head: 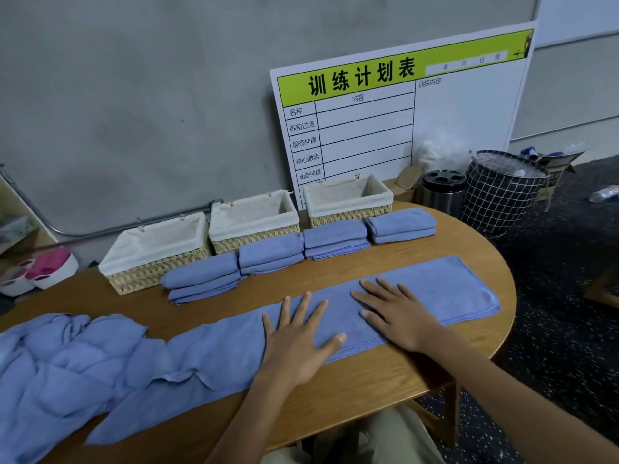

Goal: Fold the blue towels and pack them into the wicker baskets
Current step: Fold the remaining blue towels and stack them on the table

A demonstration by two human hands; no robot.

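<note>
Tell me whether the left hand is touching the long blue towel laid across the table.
Touching. The head view shows the left hand pressed flat, fingers spread, on the long blue towel, no gap beneath the palm.

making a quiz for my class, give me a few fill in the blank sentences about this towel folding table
1. The number of wicker baskets along the back of the table is ____.
2. Both the left hand and the right hand lie flat on a long ____.
3. The folded stacks sit in ____ of the baskets, not inside them.
4. The heap of unfolded towels lies at the table's ____ end.

Missing words: three; towel; front; left
</note>
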